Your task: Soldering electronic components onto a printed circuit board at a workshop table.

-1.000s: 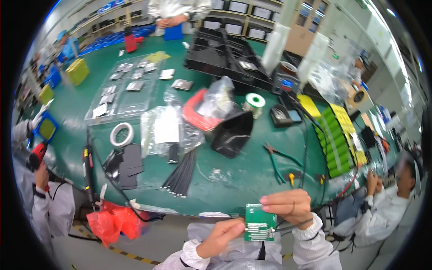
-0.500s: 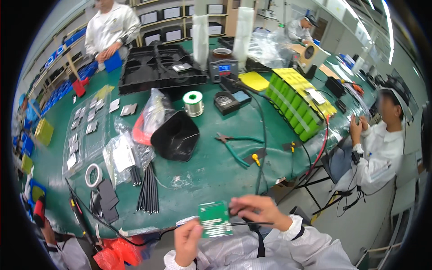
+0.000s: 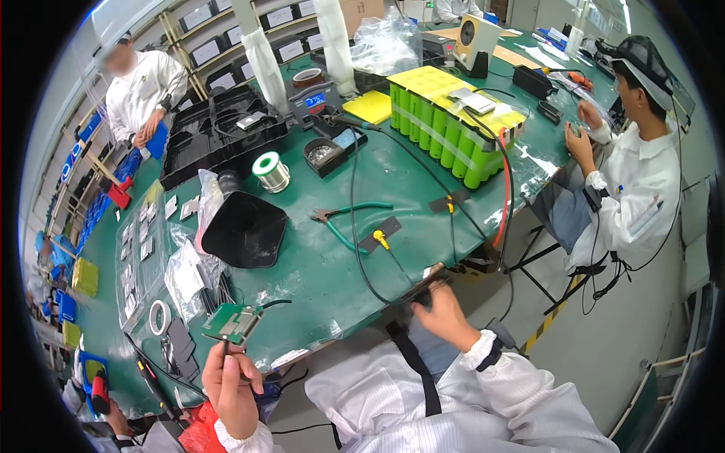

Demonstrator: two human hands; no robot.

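The person's left hand (image 3: 230,389) is gripping the stem below a small green rectangular circuit board (image 3: 234,323), holding it up just over the near edge of the green work table (image 3: 332,264). A thin black wire is curling off the board toward the table. The right hand (image 3: 445,317) is reaching down at the table's near edge, fingers curled around a small dark object (image 3: 427,281); how tightly it is closing cannot be told. Farther in on the table, green-handled pliers (image 3: 349,219) are lying beside a black funnel-shaped cone (image 3: 245,226), with a solder spool (image 3: 270,171) behind it. A block of green cylindrical battery cells topped in yellow (image 3: 453,124) is sitting at the table's far right.
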